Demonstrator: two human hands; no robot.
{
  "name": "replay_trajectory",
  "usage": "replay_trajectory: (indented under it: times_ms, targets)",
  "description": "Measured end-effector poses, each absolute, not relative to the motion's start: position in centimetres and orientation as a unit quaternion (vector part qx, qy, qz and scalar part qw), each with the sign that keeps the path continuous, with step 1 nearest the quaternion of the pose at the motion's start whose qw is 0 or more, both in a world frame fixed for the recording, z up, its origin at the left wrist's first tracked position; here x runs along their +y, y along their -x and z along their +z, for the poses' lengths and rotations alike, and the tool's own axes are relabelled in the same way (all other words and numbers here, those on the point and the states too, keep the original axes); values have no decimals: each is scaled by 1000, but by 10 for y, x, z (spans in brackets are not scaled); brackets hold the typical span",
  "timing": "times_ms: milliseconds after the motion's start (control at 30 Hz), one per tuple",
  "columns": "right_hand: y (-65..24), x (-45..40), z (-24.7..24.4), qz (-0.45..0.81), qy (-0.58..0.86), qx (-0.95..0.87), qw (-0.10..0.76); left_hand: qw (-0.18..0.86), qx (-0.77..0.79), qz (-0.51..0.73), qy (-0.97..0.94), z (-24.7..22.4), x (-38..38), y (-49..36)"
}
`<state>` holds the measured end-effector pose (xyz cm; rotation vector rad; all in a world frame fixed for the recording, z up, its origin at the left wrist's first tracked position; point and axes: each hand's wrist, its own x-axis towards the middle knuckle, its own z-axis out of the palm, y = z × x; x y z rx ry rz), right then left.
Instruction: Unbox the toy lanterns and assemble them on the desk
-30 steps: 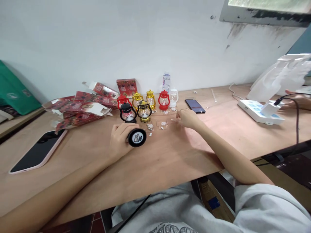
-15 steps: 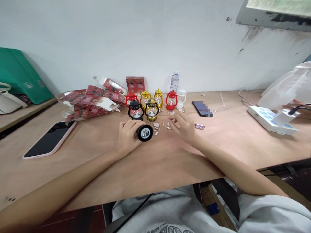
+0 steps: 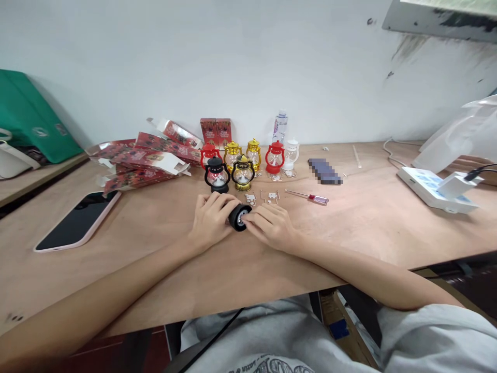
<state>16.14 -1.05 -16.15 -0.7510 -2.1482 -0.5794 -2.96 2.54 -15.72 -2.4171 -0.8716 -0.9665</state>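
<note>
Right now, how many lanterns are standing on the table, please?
7. Back row, left to right: red lantern, gold lantern, second gold lantern, second red lantern, white lantern. In front: black lantern, black-and-gold lantern. More may be hidden behind these.

Small printed letters on the grey shirt, at the bottom centre of the frame, seem to read "Latin &"; the larger letters under them are cut off by the edge. A round white emblem stands on the green bag, upper left, too small to make out. Print on the red boxes, left of centre, and the bottle, upper centre, is illegible.
</note>
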Motion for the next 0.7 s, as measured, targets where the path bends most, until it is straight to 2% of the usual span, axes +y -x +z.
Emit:
replay_trajectory:
  times_ms: [233,400,700]
  targets:
    - [-163,-9,-162,-234,288,-854,364,184,-326,-319,871,-157,25,29]
    - [-160,-7,-164,-241,284,-845,384,213,-315,-322,867,-157,25,28]
    - [-162,-8,-169,-154,301,-849,407,172,-335,-325,867,-157,25,29]
